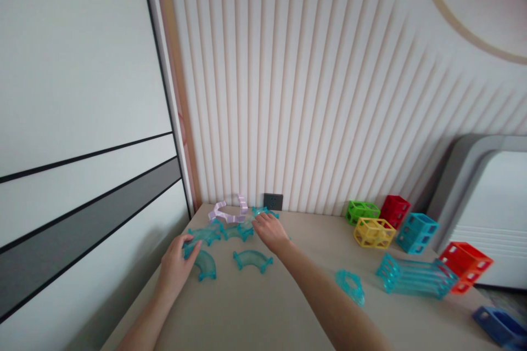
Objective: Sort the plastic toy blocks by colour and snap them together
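Note:
My left hand (178,261) is at the left of the table, thumb and fingers around the end of a teal curved track piece (206,264). My right hand (269,230) reaches farther back, its fingers bent down over a teal translucent piece (260,211) near the wall. Between the hands, several teal pieces (236,232) lie in a row. A loose curved teal piece (252,259) rests nearer the front. Behind the row stands a light purple angular piece (227,217).
Right of my arm lie a teal ring-shaped piece (349,286) and a long teal ribbed piece (420,278). Green (362,211), yellow (374,232), dark red (394,211), blue (416,233) and orange-red (466,266) blocks stand beyond. A black socket (273,201) sits on the ribbed wall.

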